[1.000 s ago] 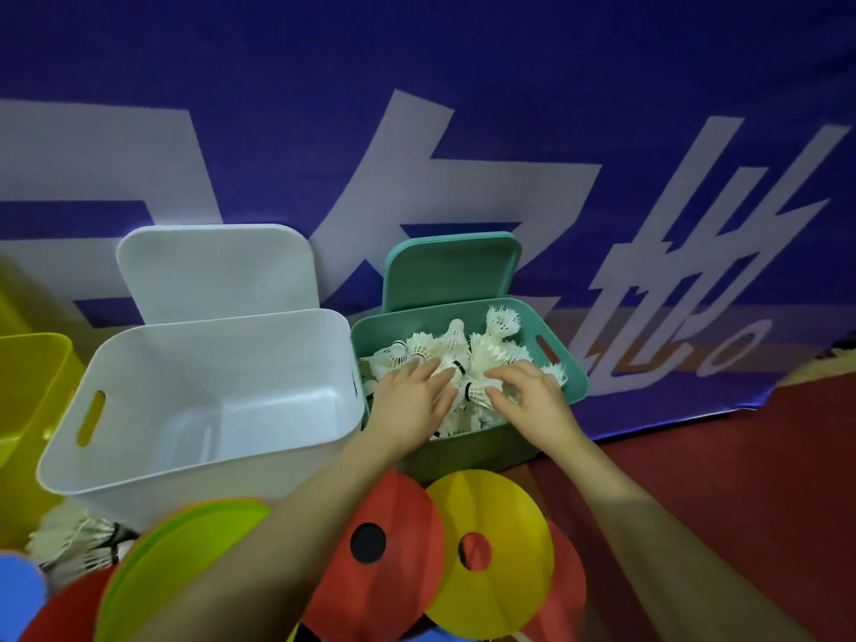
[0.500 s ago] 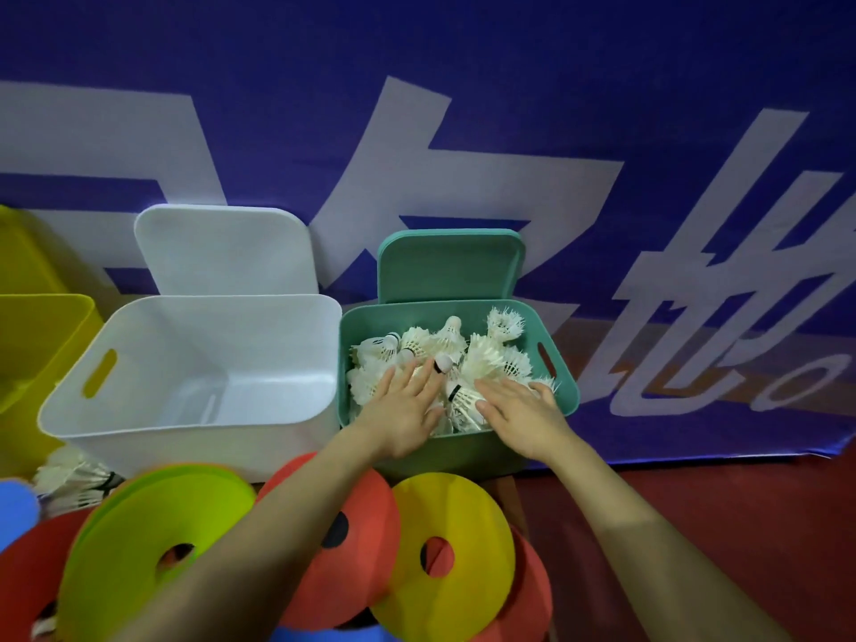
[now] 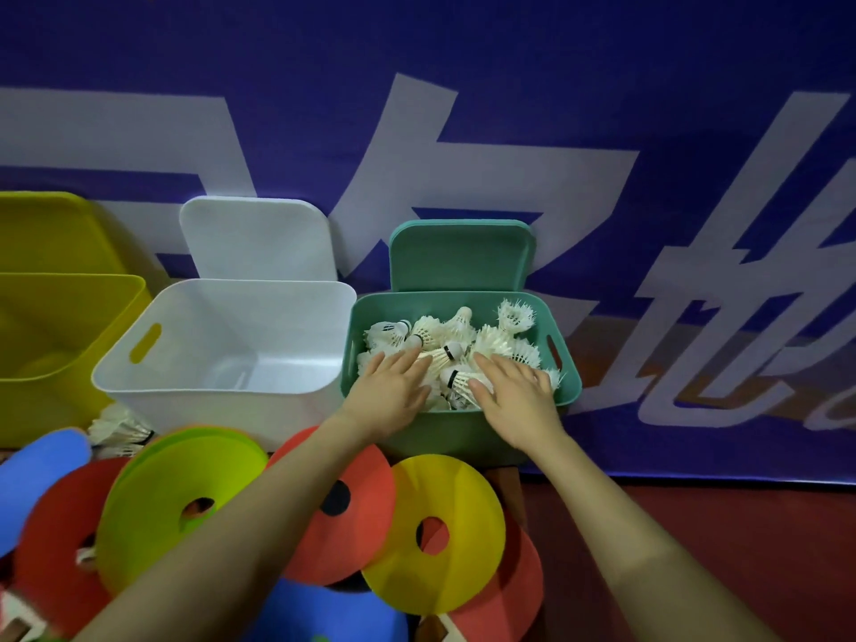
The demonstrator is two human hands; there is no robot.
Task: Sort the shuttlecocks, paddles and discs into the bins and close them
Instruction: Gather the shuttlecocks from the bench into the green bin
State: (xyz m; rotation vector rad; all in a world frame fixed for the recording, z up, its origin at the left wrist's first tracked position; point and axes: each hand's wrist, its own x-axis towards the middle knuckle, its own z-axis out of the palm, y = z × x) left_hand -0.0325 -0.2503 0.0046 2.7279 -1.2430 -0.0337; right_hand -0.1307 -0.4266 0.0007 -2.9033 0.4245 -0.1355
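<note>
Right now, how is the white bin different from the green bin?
The white bin is bigger and holds no shuttlecocks; the green bin is smaller and piled with shuttlecocks. Both hands, left and right, rest flat in the green bin, none in the white. Both bins stand open, lids propped behind.

floor point(image 3: 695, 549): red, bare at right
far row, left to right: yellow bin point(image 3: 55, 363); white bin point(image 3: 208, 400); green bin point(image 3: 444, 437)
near left: overlapping discs point(image 3: 176, 479); loose shuttlecocks point(image 3: 118, 428)
</note>
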